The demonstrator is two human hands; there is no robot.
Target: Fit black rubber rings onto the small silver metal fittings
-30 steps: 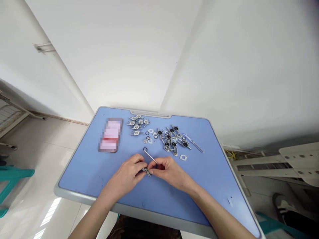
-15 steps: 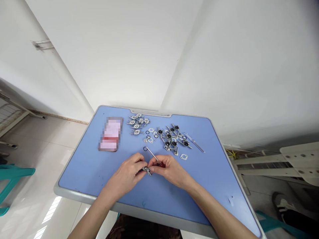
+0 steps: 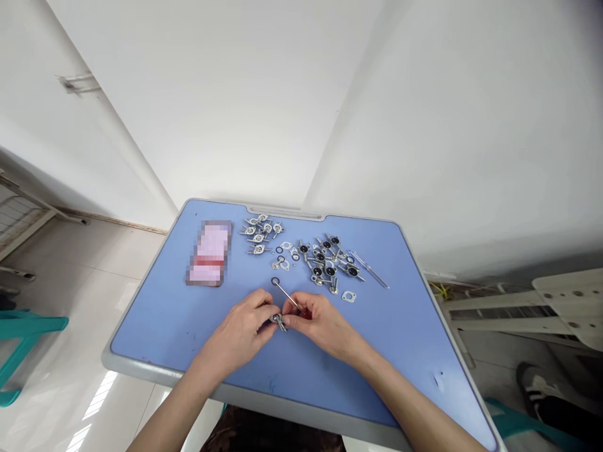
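Observation:
Near the front of the blue table, my left hand (image 3: 245,325) is closed, pinching a small metal valve (image 3: 279,321) between thumb and fingers. My right hand (image 3: 323,321) meets it from the other side, thumb and fingertips touching the same part. Tucked in my right hand is a thin screwdriver (image 3: 288,294) with a red handle, its shaft pointing forward and left. A black O-ring (image 3: 274,281) shows at the tip of the shaft; whether they touch I cannot tell. Fingers hide much of the valve.
On the blue table (image 3: 160,326), several flanged metal valves (image 3: 259,238) sit at the back. Several black-faced valves (image 3: 330,272) are heaped to the right, beside a flat metal plate (image 3: 348,296) and a clear thin rod (image 3: 370,270). A blurred phone-shaped object (image 3: 210,254) lies left.
The screwdriver has tilted slightly, its tip now closer to the O-ring. Both hands keep nearly the same place around the valve.

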